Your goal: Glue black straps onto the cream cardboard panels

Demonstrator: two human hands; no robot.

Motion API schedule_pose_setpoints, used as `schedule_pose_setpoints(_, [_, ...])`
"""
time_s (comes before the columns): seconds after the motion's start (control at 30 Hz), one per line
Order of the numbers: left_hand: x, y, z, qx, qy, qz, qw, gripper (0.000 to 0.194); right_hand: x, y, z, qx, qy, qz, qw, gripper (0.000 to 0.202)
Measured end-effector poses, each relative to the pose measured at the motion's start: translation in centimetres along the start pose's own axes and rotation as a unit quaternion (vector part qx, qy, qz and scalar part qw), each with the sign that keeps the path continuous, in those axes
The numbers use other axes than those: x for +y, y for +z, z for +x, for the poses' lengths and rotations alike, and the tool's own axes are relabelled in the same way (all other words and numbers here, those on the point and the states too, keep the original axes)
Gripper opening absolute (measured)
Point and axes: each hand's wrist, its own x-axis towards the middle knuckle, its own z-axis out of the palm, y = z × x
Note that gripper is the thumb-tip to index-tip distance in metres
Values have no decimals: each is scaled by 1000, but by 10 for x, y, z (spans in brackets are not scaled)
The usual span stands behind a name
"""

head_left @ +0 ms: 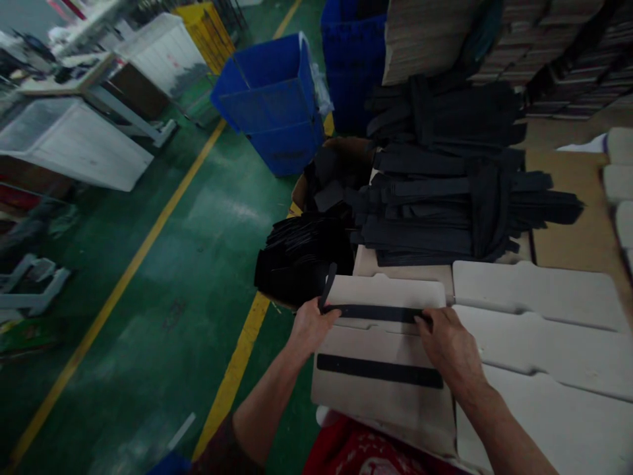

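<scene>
A dark strip (376,313) lies stretched across a pale flat panel (410,287), one end in each hand. My left hand (312,324) is closed on the strip's left end, where a short dark piece sticks up past the fingers. My right hand (448,340) pinches the right end near the panel's right edge. Nearer to me, another pale panel (376,396) has a second dark strip (380,371) lying flat across it.
More pale panels (539,293) overlap on the right. Behind them lie bundles of dark strips (435,218). Black pieces (306,254) fill a box at the table's left edge. Blue bins (277,99) stand on the green floor (198,218); stacked sheets (425,39) rise at the back.
</scene>
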Motion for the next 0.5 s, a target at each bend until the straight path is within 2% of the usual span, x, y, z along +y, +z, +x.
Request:
schedule_pose_setpoints(0.2, [4, -1, 3, 15, 16, 6, 1000, 19, 6, 5, -1, 37, -26, 13, 999, 19])
schedule_pose_setpoints(0.33, [10, -8, -18, 9, 34, 5, 999, 17, 10, 9, -2, 67, -51, 26, 996, 26])
schedule_pose_setpoints(0.5, [6, -11, -47, -10, 66, 10, 998, 11, 15, 15, -3, 89, -64, 29, 993, 36])
